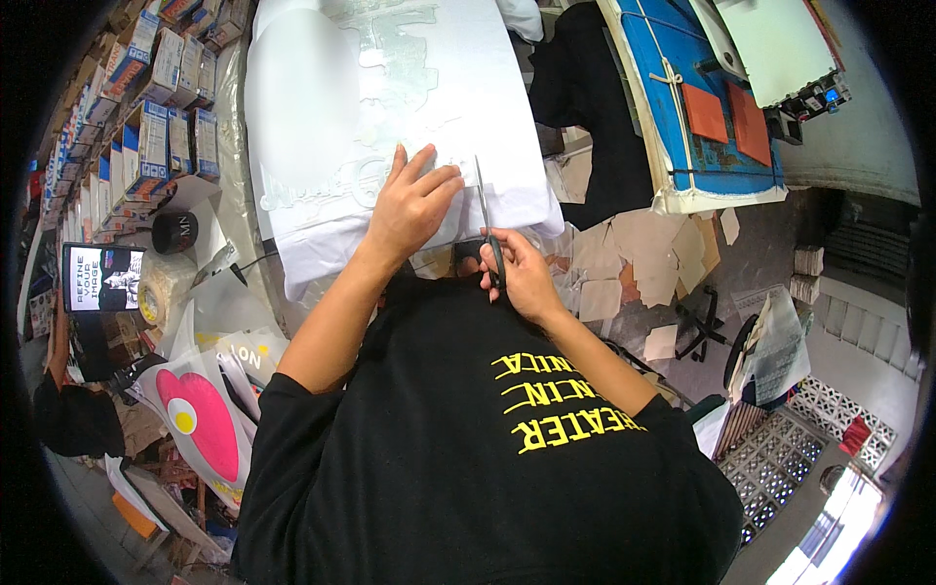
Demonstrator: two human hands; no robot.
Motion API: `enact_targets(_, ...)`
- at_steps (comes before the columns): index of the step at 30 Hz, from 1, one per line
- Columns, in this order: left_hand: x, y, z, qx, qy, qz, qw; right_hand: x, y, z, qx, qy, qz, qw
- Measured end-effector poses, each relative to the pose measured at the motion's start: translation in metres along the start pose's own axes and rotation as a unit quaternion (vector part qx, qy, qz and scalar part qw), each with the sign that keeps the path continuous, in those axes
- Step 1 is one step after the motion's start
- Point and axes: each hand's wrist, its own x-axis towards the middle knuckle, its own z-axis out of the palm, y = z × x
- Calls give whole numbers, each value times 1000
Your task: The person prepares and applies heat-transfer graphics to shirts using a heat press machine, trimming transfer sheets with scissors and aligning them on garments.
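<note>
My right hand (pixel 525 278) is closed round the black handles of a pair of scissors (pixel 484 207). Its long metal blades point away from me, over the right side of a white cloth, perhaps a T-shirt (pixel 507 107), spread out in front of me. On the cloth lies a pale, see-through printed film or design (pixel 414 73), faint against the white. With fingers apart, my left hand (pixel 414 202) rests on the near part of the cloth, over the print, left of the blades. The undersides of its fingers are hidden.
Stacked boxes (pixel 146 146) line the left, beside a black cylinder (pixel 175 232), a lit screen (pixel 102 278) and a tape roll (pixel 149 302). At far right stands a blue-topped table (pixel 653 58) with two orange pads (pixel 704 112). Cardboard pieces (pixel 648 255) cover the floor; black cloth (pixel 585 78) hangs nearby.
</note>
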Motion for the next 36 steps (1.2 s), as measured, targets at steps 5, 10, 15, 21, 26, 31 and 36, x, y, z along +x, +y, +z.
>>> enact_targets(5,-1,1,0,-1,3,-1,1000,-7,-2,-5,-34,-22,33,999)
enact_targets(10,-3,6,-5,-20,11,-5,1000,-2,-8,5,24,4,18,1000)
enact_targets(15,-9,18,-12,-47,24,-10,999,21,-17,7,41,15,-5,999)
enact_targets(21,-11,21,-13,-51,25,-22,998,15,-12,4,12,10,-2,1000)
enact_targets(26,-13,24,-18,-58,21,-23,998,16,-12,8,21,24,-5,999)
enact_targets(31,-12,32,-28,-74,23,-28,997,28,-13,7,36,25,-23,999)
enact_targets(36,-14,31,-26,-78,38,-32,996,23,-15,13,14,36,-11,999)
